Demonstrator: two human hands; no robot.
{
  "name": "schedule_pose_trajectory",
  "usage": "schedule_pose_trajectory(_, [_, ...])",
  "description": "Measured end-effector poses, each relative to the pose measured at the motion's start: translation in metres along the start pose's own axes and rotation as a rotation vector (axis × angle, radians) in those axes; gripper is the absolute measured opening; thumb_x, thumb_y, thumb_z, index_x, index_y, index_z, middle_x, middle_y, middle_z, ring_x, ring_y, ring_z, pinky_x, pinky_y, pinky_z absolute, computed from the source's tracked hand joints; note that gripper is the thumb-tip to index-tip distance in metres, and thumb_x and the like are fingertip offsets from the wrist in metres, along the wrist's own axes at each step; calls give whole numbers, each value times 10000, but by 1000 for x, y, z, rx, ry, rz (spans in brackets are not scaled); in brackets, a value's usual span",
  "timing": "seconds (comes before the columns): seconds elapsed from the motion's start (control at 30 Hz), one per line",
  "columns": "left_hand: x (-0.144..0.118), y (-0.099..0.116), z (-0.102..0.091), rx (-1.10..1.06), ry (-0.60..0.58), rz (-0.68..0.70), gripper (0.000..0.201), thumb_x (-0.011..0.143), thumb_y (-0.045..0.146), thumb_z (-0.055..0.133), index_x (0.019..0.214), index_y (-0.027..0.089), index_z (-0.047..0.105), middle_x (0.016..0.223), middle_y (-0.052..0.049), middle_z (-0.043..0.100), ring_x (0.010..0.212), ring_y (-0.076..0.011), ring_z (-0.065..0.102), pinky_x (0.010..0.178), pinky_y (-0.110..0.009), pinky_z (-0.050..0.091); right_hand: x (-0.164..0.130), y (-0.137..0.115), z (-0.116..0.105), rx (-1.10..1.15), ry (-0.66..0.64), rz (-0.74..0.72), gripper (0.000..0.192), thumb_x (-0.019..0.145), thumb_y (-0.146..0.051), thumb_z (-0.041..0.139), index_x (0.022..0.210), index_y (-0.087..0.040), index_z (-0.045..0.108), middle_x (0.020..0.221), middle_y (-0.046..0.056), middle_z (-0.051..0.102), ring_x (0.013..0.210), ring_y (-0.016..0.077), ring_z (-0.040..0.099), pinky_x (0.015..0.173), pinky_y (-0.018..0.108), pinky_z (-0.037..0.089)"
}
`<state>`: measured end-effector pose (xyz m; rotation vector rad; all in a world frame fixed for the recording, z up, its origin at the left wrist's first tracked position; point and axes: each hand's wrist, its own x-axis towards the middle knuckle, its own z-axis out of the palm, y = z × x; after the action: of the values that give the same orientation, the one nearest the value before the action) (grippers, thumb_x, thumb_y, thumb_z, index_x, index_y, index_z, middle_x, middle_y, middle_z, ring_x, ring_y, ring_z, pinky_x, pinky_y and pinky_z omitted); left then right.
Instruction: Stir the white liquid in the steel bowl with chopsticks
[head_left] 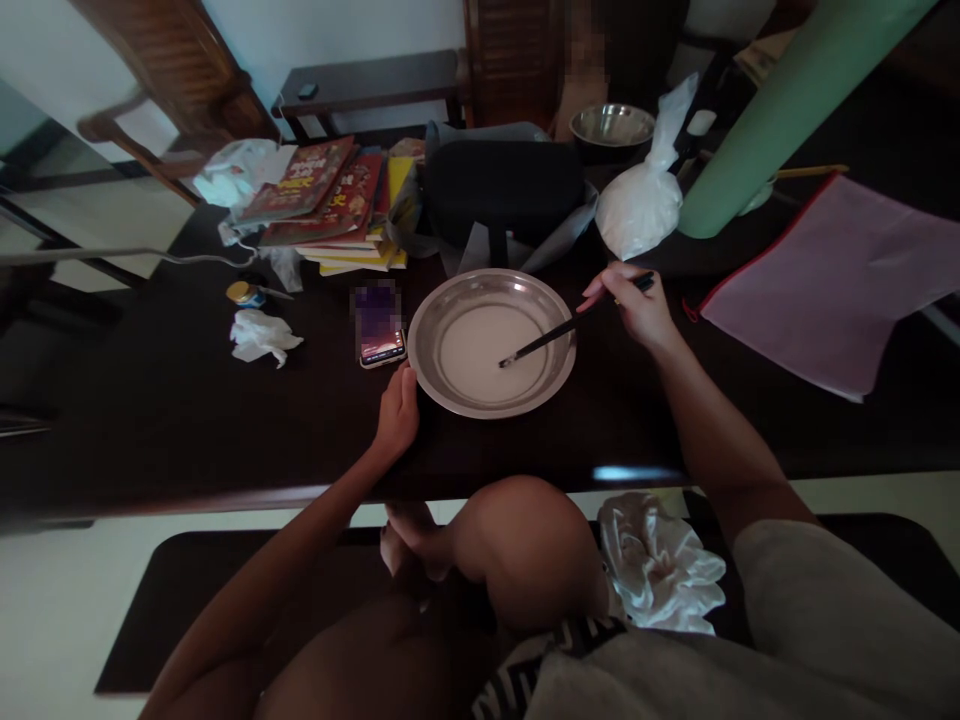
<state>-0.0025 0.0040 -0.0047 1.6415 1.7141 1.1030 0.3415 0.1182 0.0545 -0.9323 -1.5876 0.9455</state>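
On the dark table in front of me sits a wide, shallow metal basin (491,404) with a whitish, cloudy liquid (469,345) in its bottom. My left hand (397,412) holds the basin at its near left rim, with the fingers together against its side. My right hand (637,305), at the right of the basin, is closed around dark chopsticks (544,340). They slant down over the right rim, and their lower ends reach the liquid. Just beyond my right hand stands a knotted clear plastic bag of white powder (637,215).
Left of the basin lie a lit phone (381,325), a crumpled tissue (262,337) and a small jar (246,294). Behind are stacked books (322,195), a black case (502,190) and another metal bowl (613,125). A green cylinder (795,120) and a pinkish sheet (832,285) occupy the right.
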Motion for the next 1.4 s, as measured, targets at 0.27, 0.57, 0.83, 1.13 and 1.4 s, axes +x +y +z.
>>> schedule_pose_trajectory(0.27, [0, 1, 0, 0, 13, 5, 624, 997, 611, 253, 1245, 160, 605, 1281, -136, 658, 1217, -246, 596, 1071, -423, 443, 0, -3, 1, -63, -58, -23, 445, 857, -657, 594, 753, -248, 735, 734, 12, 744, 735, 175, 705, 724, 324, 552])
schedule_pose_trajectory(0.57, [0, 2, 0, -5, 15, 8, 625, 994, 623, 248, 1222, 171, 615, 1277, -127, 660, 1204, -240, 600, 1069, -418, 449, -2, -4, 4, -77, -165, -1, 455, 855, -660, 593, 729, -246, 731, 777, 18, 750, 777, 172, 688, 731, 308, 537])
schedule_pose_trajectory(0.83, [0, 2, 0, 0, 12, 10, 619, 996, 611, 255, 1229, 163, 613, 1252, -132, 670, 1182, -241, 612, 1053, -421, 458, -1, -2, 2, -20, -66, 20, 456, 862, -658, 585, 726, -239, 704, 653, 6, 697, 672, 169, 685, 654, 308, 536])
schedule_pose_trajectory(1.13, [0, 1, 0, -5, 9, -2, 657, 985, 645, 245, 1239, 161, 609, 1275, -139, 661, 1202, -248, 604, 1062, -423, 450, 1, -4, 1, -8, -20, -2, 432, 856, -643, 607, 726, -244, 710, 659, 1, 715, 659, 172, 700, 664, 321, 558])
schedule_pose_trajectory(1.4, [0, -2, 0, 1, 16, 2, 642, 989, 638, 251, 1227, 159, 607, 1290, -134, 652, 1219, -249, 593, 1079, -417, 439, -1, -4, 2, -52, -99, -20, 423, 868, -627, 605, 754, -239, 731, 764, 19, 750, 754, 170, 710, 689, 303, 554])
